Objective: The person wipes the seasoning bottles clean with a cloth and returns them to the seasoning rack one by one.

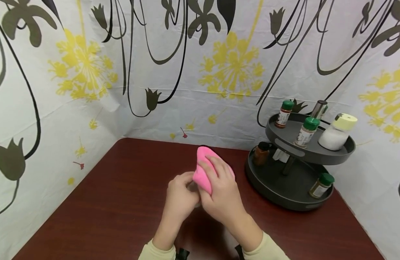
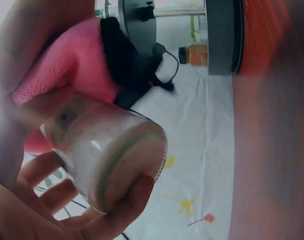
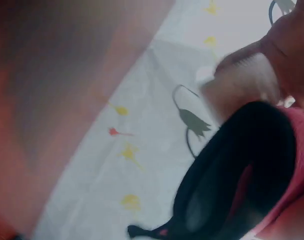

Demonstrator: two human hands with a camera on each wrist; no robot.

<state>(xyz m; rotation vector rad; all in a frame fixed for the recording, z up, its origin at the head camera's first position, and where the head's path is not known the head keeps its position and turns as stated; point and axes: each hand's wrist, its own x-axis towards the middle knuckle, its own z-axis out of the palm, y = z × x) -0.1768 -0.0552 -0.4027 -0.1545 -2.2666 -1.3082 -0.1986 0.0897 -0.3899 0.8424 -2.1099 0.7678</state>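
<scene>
My left hand point(image 1: 181, 196) grips a small clear glass jar point(image 2: 109, 150). In the left wrist view its round base faces the camera, tilted, with fingers curled about it; the head view shows only a sliver. A pink cloth point(image 1: 202, 175) with black trim is bunched in my right hand point(image 1: 224, 193), pressed against the jar's other end. The right wrist view shows the cloth's black trim point(image 3: 262, 120) with a small loop, close to the blurred jar point(image 3: 242, 87). What the cloth covers on the jar is hidden. Both hands are raised above the table.
A two-tier dark grey round rack point(image 1: 336, 157) stands at the right. Green-capped spice jars point(image 1: 305, 135) and a white jar with a pale yellow lid point(image 1: 334, 135) stand on top; more jars sit below. The reddish-brown table point(image 1: 122, 202) meets patterned white sheeting point(image 1: 174, 122).
</scene>
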